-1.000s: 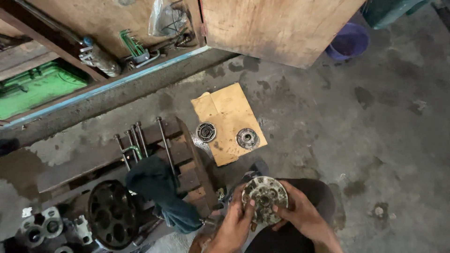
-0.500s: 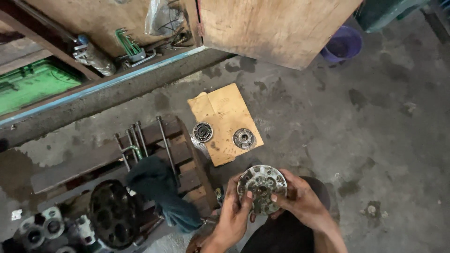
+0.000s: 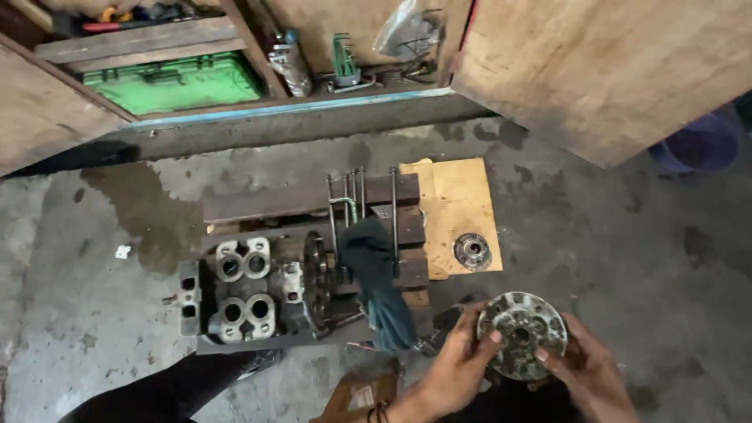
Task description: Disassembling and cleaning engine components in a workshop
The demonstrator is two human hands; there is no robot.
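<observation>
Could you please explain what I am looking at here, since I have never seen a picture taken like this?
The camera sits on a person's head and looks down at a stained concrete floor. At the bottom you see that person's own two bare hands. The left hand and the right hand together hold a round metal disc with holes in it, gripped by its edge. On the floor lies a metal engine part with round openings, resting on dark planks. A dark cloth is draped over some long rods beside it. A smaller round metal part lies on a piece of cardboard. Farther back, a green case sits under a wooden bench.
</observation>
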